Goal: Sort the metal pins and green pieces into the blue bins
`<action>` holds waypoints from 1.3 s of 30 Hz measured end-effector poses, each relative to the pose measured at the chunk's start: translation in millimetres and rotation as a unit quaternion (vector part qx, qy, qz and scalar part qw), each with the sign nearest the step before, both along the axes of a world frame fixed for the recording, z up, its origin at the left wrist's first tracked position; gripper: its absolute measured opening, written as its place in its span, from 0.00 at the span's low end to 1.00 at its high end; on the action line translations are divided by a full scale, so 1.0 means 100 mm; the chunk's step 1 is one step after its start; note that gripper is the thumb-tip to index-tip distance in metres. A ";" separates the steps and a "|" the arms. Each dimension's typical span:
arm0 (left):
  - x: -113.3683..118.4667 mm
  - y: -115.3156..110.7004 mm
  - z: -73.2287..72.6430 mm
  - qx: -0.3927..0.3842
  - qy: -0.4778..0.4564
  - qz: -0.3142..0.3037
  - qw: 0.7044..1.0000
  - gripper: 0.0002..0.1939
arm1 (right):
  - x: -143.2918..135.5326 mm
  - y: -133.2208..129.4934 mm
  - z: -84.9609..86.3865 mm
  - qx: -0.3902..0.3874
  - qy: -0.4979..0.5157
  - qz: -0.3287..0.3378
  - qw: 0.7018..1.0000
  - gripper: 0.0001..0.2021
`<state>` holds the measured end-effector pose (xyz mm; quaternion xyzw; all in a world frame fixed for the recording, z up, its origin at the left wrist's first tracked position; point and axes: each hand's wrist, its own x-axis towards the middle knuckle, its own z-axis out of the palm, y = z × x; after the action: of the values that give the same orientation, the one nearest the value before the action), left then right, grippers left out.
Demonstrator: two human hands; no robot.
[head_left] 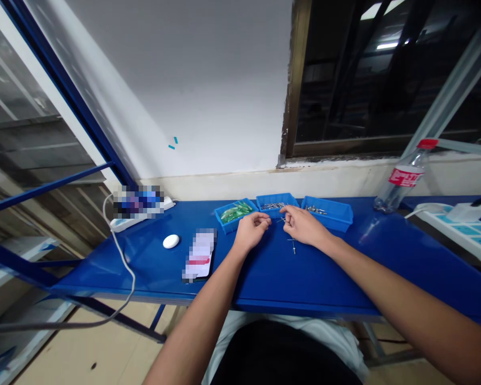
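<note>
My left hand (253,231) is closed in a pinch just in front of the blue bin with green pieces (234,214); anything between its fingertips is too small to make out. Facing it, my right hand (303,225) has its fingers curled together. A thin metal pin (281,220) shows at the right fingertips, though whether it is gripped or lies on the table is unclear. Below that hand, slim metal pieces that look like blind rivets (294,247) lie on the blue table (264,283). Behind the hands stand a blue bin of metal pins (274,199) and another with small metal parts (336,214).
A phone (200,254) and a white oval object (170,241) lie to the left. Further back is a white power strip (124,220) with a cable. At right stand a red-capped plastic bottle (403,179) and another power strip (465,227). A wall borders the table's back.
</note>
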<state>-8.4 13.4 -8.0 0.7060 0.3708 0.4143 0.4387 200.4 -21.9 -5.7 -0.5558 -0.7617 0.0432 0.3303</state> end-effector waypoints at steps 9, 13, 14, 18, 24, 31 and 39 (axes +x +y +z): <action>0.01 -0.10 0.10 -0.011 0.020 -0.038 0.999 0.26 | -0.25 -0.20 0.14 0.023 0.150 0.040 0.988 0.04; 0.02 -0.06 0.05 -0.055 -0.031 -0.047 0.997 0.23 | -0.24 -0.18 0.10 0.035 0.151 0.050 0.987 0.04; 0.02 -0.04 0.04 -0.059 -0.035 -0.048 0.996 0.22 | -0.24 -0.17 0.09 0.027 0.152 0.050 0.987 0.04; 0.00 -0.03 0.02 -0.011 0.005 -0.035 0.999 0.28 | -0.21 -0.13 0.03 -0.034 0.166 0.061 0.984 0.05; -0.01 -0.08 0.04 0.085 0.059 -0.031 0.994 0.32 | -0.20 -0.14 0.05 -0.067 0.167 0.069 0.981 0.11; 0.02 -0.05 0.03 0.059 -0.018 -0.036 0.997 0.28 | -0.16 -0.14 0.10 -0.040 0.157 0.061 0.985 0.14; 0.02 -0.01 0.11 -0.079 -0.211 -0.068 0.972 0.36 | -0.19 -0.12 0.03 -0.026 0.137 0.096 0.986 0.13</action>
<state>-6.5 12.2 3.0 0.5890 0.2526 0.4930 0.5884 181.2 -33.9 -3.2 -0.4772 -0.7576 0.1702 0.4116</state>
